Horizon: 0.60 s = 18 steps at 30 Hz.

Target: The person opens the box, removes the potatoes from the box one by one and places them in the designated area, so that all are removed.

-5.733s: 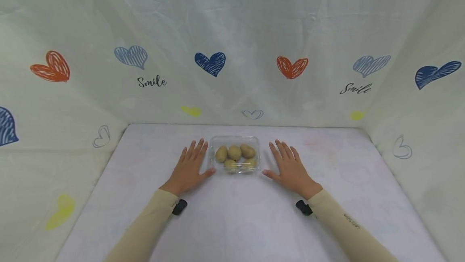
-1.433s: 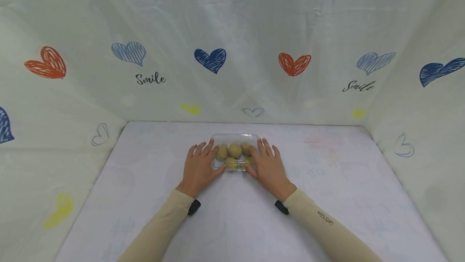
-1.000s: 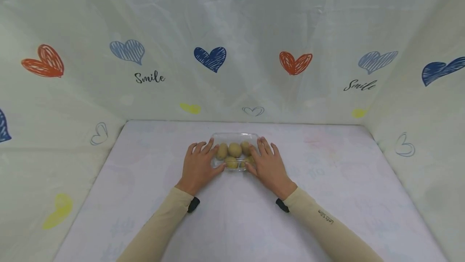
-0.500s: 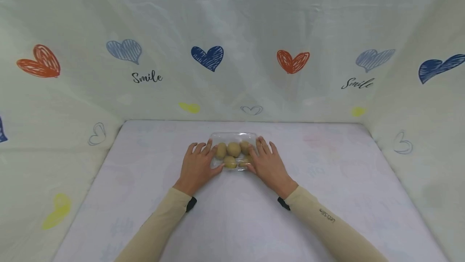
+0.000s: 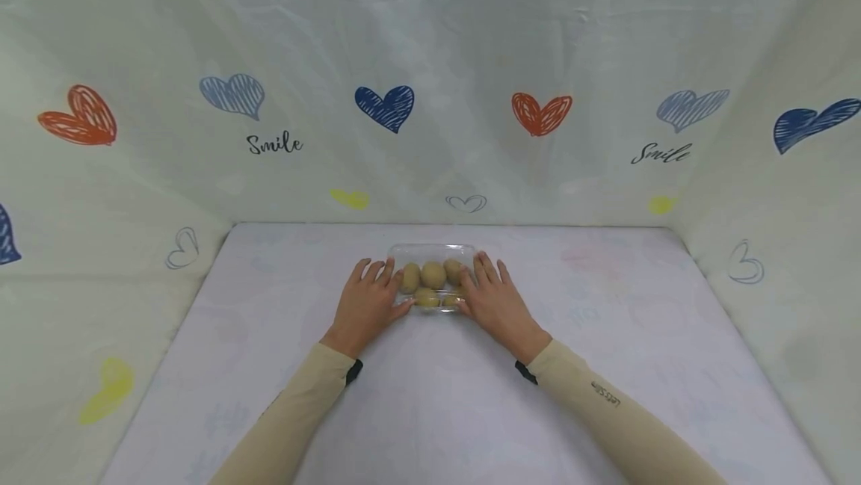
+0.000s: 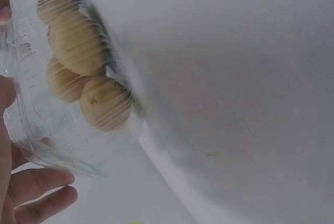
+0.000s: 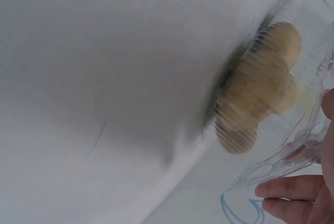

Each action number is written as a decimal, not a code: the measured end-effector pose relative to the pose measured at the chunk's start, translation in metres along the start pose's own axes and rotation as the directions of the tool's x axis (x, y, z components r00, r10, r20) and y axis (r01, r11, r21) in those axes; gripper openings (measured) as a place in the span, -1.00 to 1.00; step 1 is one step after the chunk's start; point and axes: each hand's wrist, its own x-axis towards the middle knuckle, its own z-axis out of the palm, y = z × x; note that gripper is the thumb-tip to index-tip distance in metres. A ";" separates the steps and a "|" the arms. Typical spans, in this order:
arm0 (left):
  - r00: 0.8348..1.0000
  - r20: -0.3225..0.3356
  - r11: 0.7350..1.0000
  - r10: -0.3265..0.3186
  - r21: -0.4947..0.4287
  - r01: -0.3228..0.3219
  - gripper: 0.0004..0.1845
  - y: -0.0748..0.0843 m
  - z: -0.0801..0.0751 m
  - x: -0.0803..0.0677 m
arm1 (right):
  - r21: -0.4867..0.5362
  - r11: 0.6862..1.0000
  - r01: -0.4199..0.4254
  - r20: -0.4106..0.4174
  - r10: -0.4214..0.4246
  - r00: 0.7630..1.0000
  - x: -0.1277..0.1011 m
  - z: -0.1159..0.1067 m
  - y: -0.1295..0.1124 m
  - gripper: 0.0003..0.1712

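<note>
From where I stand, the clear, rectangular plastic box (image 5: 430, 248) sits a little below the centre of the frame, near the far edge of the pale, faintly patterned table (image 5: 430, 403), though I can't tell whether its base is fully down. Inside it I count five rounded, yellowish-brown potatoes (image 5: 433, 275), three along the back and two in front, seen through the clear plastic. Both hands are on the box: the left hand (image 5: 366, 307) grips its left end, thumb at the front corner and fingers along the side, and the right hand (image 5: 499, 309) has hold of the right end in the same way, near enough a mirror image. From the left wrist, fingers show beyond the plastic at the lower left; from the right wrist, at the lower right. Beige sleeves (image 5: 289, 404) run in from the bottom of the frame, each with a small black device (image 5: 353, 372) at the wrist. Behind, a whitish sheet (image 5: 464, 36) fills the upper half, printed with orange-red, blue and yellow hearts (image 5: 386, 108) and the word "Smile" at both upper left and upper right.
</note>
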 end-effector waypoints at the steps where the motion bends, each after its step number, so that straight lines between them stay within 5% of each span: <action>1: 1.000 -0.005 1.000 0.007 0.001 -0.007 -0.39 0.000 0.000 0.000 | 0.007 1.000 -0.002 0.002 0.002 1.000 0.000 -0.001 0.001 -0.36; 18: 0.998 0.001 0.998 0.057 -0.031 -0.057 -0.46 -0.008 0.001 -0.012 | 0.183 0.982 -0.038 0.029 0.033 0.999 -0.009 0.005 0.010 -0.36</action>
